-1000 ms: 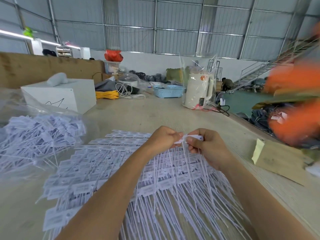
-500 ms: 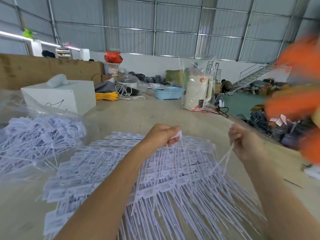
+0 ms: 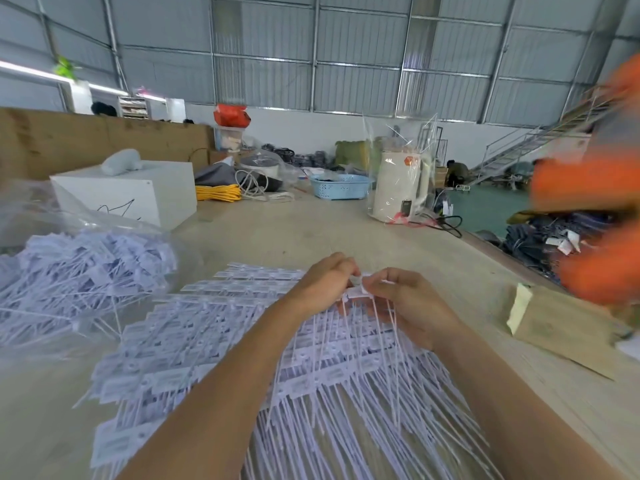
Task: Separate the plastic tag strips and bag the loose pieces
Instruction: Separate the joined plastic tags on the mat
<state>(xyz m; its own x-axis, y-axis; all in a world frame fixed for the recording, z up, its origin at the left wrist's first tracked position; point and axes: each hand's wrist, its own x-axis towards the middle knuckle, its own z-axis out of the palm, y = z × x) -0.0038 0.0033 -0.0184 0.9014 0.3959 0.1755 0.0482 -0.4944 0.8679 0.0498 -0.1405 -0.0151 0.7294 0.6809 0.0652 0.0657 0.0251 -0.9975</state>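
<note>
I see both hands meeting over the far edge of the tag strips spread on the bench. Left hand and right hand both pinch one white tag between curled fingers. Clear plastic bag at left holds a heap of loose pieces. Blue basket sits far back, contents unclear.

On the pale wooden table we have the spread of joined white plastic tag strips directly before us. To its left lies the clear plastic bag holding loose white tags; behind that stands a white box, and a brown cardboard piece lies right.
</note>
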